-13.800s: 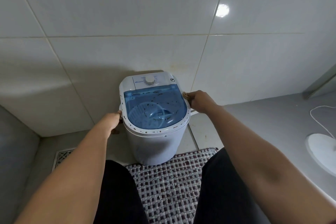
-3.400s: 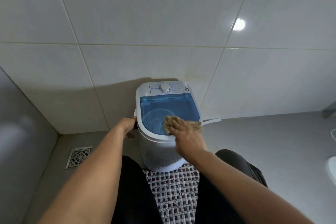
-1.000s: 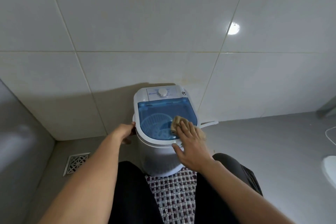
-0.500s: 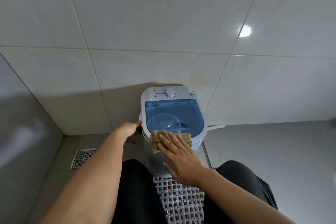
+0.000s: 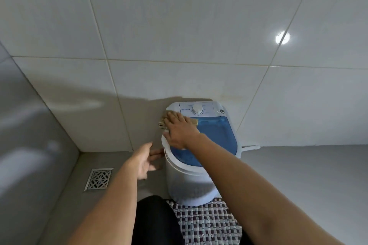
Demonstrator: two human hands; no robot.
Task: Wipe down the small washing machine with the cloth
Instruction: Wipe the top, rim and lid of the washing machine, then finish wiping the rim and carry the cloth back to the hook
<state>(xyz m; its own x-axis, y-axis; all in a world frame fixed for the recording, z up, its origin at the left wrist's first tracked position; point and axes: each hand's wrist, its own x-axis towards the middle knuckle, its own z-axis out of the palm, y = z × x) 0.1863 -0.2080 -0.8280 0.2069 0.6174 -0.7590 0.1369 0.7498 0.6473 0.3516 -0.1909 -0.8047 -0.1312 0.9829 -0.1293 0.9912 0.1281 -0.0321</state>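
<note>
Head cam: the small washing machine [image 5: 201, 157] is sitting on the floor against the tiled wall. The right hand [image 5: 180, 131] is pressing the cloth [image 5: 162, 123] flat on its back-left corner, fingers [image 5: 175, 118] spread, not gripping. The left hand [image 5: 142, 160] is hovering loosely open just beside the tub, holding nothing. I'd brace with it and keep the palm flat. Through the blue lid [image 5: 217, 135], can't tell what's inside.

Glossy plastic washer [image 5: 191, 181], woven mat [image 5: 205, 223]
</note>
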